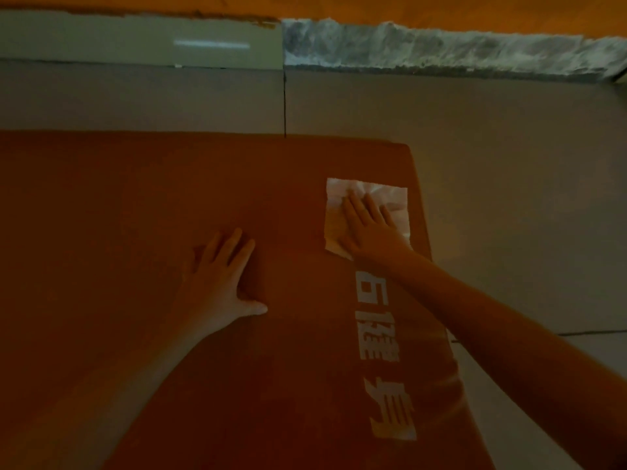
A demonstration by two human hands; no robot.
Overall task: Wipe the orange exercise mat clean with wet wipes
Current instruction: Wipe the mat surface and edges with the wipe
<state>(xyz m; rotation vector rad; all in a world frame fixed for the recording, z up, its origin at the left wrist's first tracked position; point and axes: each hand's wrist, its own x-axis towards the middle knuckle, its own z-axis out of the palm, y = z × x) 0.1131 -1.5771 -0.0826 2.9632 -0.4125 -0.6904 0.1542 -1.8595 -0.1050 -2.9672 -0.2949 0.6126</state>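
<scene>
**Flat-palm wiping near the far right corner of the mat, head view.** The orange exercise mat lies flat on a grey tiled floor and fills the left and centre of the frame. Its far right corner sits right of centre in the upper half.

A white wet wipe, opened into a rough rectangle, lies on the mat just inside that corner, with its right edge close to the mat's right edge. The right hand rests palm down on the wipe, fingers straight and slightly spread, pointing toward the top of the frame. Nothing is pinched. The cloth is evidently driven by flat pressure, which keeps a broad area of it against the mat. Wipe shows above and to both sides of the fingers.

The left hand lies at the centre of the frame, well apart from the wipe. It is palm down on bare mat, fingers extended and thumb splayed to the right. It probably braces the body and holds the mat against sliding.

White printed characters run along the mat's right edge, starting just below the right wrist. In the dim light no dirt or damp streak can be made out with certainty. A pale skirting and a marbled strip border the floor at the top.
</scene>
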